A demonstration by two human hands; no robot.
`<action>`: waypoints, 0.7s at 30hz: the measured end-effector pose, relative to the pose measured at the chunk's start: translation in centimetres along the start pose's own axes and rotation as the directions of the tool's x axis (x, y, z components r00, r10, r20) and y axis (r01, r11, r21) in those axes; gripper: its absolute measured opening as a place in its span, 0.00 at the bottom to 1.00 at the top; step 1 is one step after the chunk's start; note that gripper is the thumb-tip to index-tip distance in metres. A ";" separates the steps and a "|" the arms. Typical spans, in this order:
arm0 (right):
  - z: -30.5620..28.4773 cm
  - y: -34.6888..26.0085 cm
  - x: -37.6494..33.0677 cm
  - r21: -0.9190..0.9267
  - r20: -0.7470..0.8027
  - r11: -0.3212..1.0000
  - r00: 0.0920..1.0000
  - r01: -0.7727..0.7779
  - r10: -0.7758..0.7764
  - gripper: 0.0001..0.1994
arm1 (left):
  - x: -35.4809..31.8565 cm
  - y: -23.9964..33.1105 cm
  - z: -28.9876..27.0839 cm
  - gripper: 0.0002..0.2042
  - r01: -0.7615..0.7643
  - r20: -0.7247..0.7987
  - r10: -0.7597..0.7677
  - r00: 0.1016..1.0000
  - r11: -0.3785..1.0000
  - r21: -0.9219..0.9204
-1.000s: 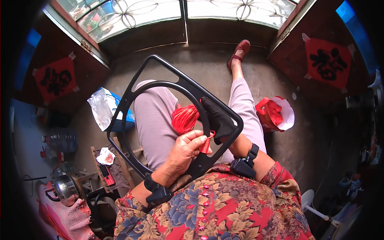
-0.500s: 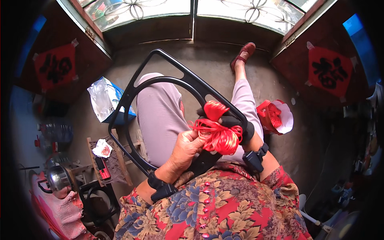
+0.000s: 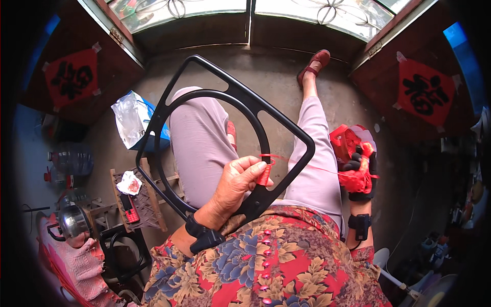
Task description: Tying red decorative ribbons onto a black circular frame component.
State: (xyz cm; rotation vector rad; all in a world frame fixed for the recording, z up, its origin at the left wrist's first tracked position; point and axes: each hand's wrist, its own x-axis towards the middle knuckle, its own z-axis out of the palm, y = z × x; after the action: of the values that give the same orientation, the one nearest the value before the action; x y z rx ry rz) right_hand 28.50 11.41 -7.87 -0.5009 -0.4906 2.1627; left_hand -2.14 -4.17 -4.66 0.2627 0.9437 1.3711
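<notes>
Gloved right hand (image 3: 361,178) had just swung way out from the black frame (image 3: 246,99), gripping the red cord bundle (image 3: 356,183), while the left hand (image 3: 234,185) pinched the red coil (image 3: 264,176) around it, so the loop was probably getting pulled snug.

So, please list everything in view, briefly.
frame: one, black, across lap
cord winding: one, red, on frame's ring
cord bundle: one, red, right grip
bags: two, blue-white left, red-white right
stool: one, brown, lower left
phone: one, red-black, on stool
wad: one, white with red, on stool
pot: one, silver, lower left
bottles: at least two, clear, far left
paper squares: two, red, side panels
shoes: two, red, floor
shirt: one, flowered red, bottom
left grip: one, bare, on winding
right grip: one, black-gloved, around bundle
</notes>
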 end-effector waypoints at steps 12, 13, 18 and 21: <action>-7.8 -4.3 -0.3 -0.797 -0.323 0.603 0.822 0.030 -0.468 0.17 | 0.7 0.0 0.4 0.06 -0.018 0.019 0.019 1.000 0.998 -0.059; -5.1 -3.4 0.8 -0.643 -0.335 0.766 0.898 0.003 -0.285 0.16 | 0.8 -0.1 0.3 0.06 -0.017 0.021 0.018 1.000 0.998 -0.057; 3.3 4.6 6.9 -0.957 -0.003 0.273 0.934 0.101 -0.358 0.18 | 1.0 -0.4 0.7 0.06 0.052 0.061 -0.049 0.997 0.998 -0.040; 7.2 9.8 9.8 -0.822 0.096 0.525 0.963 0.219 -0.251 0.19 | 1.0 -0.7 1.1 0.06 0.108 0.094 -0.103 0.990 0.993 -0.044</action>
State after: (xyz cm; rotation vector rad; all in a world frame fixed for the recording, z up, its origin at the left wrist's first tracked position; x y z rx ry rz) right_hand 12.97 12.48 -8.55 -0.9131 -1.5094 1.5272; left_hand -0.92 -3.05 -4.86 0.2331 0.8351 1.2726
